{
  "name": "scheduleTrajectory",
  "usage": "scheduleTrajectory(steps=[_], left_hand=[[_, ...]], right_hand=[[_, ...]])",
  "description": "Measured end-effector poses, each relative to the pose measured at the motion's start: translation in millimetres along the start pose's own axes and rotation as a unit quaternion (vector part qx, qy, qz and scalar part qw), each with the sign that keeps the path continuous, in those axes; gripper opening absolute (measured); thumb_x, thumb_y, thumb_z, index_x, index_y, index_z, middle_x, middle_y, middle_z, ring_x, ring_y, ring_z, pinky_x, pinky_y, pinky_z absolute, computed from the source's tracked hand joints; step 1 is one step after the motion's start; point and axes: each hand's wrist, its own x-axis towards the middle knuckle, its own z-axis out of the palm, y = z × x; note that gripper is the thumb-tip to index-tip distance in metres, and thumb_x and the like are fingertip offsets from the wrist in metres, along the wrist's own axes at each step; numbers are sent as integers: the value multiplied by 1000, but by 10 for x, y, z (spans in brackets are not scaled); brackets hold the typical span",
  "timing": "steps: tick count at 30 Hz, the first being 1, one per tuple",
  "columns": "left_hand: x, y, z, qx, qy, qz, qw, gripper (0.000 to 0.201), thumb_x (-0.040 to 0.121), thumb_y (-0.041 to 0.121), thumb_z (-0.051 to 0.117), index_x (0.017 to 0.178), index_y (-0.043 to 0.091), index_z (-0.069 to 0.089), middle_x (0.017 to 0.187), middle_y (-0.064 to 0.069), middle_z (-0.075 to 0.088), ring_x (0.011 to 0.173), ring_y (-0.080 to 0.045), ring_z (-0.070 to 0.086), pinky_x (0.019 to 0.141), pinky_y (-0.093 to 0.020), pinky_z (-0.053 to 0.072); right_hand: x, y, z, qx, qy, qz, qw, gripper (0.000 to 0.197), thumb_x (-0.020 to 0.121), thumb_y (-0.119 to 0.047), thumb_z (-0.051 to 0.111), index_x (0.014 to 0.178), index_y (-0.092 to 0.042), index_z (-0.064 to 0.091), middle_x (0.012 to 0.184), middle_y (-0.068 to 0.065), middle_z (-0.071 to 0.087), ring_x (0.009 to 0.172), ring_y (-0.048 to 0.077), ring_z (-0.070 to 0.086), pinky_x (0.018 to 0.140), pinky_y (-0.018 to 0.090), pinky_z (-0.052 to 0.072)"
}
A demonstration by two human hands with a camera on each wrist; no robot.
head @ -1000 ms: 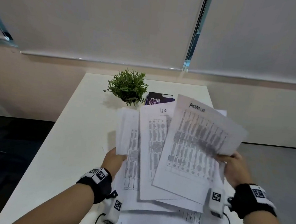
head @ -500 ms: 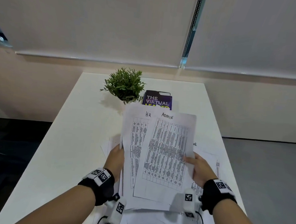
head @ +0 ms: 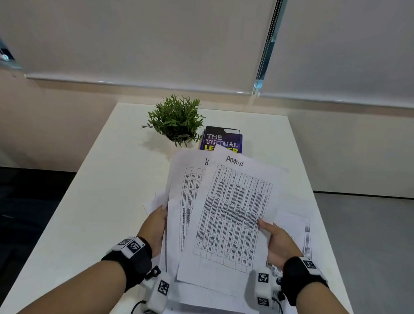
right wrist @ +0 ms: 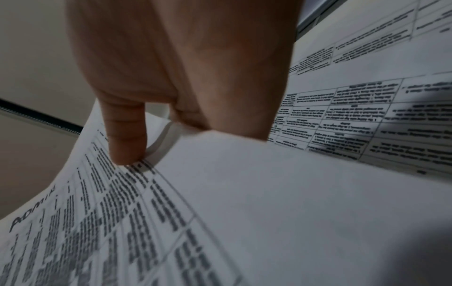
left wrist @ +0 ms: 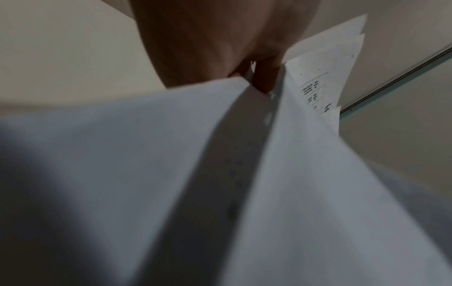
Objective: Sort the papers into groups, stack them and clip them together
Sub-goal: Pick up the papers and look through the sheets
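1. Papers, white printed sheets with dense black tables, are held fanned above the near half of the white rectangular table [head: 91, 196]; the left hand [head: 155, 227] grips the left edge of the back sheets [head: 183, 205], thumb on top, one headed with a handwritten "H". If that pinch slackens, these thin sheets could slide apart and drop among the unsorted ones

2. More loose white sheets [head: 206, 306] lie on the table under the held fan, by its near edge. Anything dropped here would mix back in, and I judge the sorting would need redoing

3. The front sheet headed "ADMIN" [head: 233, 217] overlaps the back sheets and sags in the right wrist view. Pulled sideways too fast, it may crease or drag a neighbour along

4. The right hand [head: 277, 242] pinches that sheet's right edge, thumb on the print, fingers beneath. Another printed sheet [head: 300, 231] lies near the table's right edge; a careless sweep could push it off

5. No clip is visible
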Motion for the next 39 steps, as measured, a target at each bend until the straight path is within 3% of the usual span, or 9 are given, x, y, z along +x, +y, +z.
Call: scheduleTrajectory(steps=[6,11,14,19,22,27,31,35,39], left_hand=[[-63,22,130,50,-56,-7,997,30,102,32,44,98,17,70,83,1,77,72,-10,73,58,-24,55],[17,-35,22,25,-48,-40,998,63,88,75,40,133,34,59,131,7,65,125,-14,59,108,-44,40],[100,-177,-69,57,-42,-41,997,59,84,46,72,136,22,56,134,4,64,131,-18,54,113,-50,35],[129,-315,-54,154,1,-8,988,35,95,9,60,130,15,60,119,-2,69,116,-24,62,103,-36,43],[182,-357,-114,211,51,14,976,41,96,10,57,137,12,54,119,-5,63,113,-26,58,98,-34,42],[310,-471,-264,212,114,15,970,39,95,10,59,134,9,57,118,-7,66,118,-32,59,107,-46,42],[310,-477,-371,200,119,16,972,37,95,8,58,131,12,59,115,-5,67,117,-31,60,108,-48,41],[285,-478,-329,211,108,17,971,34,96,9,57,130,14,60,114,-2,67,116,-28,60,106,-44,41],[275,-453,-222,228,93,21,969,35,96,10,56,131,13,60,114,-2,67,113,-27,60,105,-42,42]], right_hand=[[103,75,19,-48,24,13,998,56,98,-1,48,150,-6,27,104,12,66,86,26,66,79,40,54],[300,67,-159,-109,14,-15,994,60,87,-7,69,141,-8,44,121,9,64,106,22,64,93,36,51],[335,61,-152,-133,20,-48,990,53,88,-3,67,136,-10,47,110,10,60,98,24,58,85,33,51],[355,102,-150,-170,9,-26,985,32,87,3,65,114,-11,56,106,12,67,91,26,63,73,33,53],[387,157,-373,-346,91,-12,934,24,87,-16,70,100,-13,49,103,11,65,85,26,59,73,33,47],[410,283,-985,-563,373,128,726,91,72,-40,81,142,-9,31,141,22,37,126,38,45,102,44,45],[414,452,-1037,-521,400,155,738,121,70,-33,84,150,-7,-3,150,24,22,135,38,34,105,46,39],[431,536,-1125,-445,386,42,807,75,83,6,64,144,-2,23,120,24,54,97,31,57,80,38,50],[326,491,-1135,-498,324,-57,802,13,88,-2,57,78,-9,57,74,6,57,59,19,49,56,25,41]])
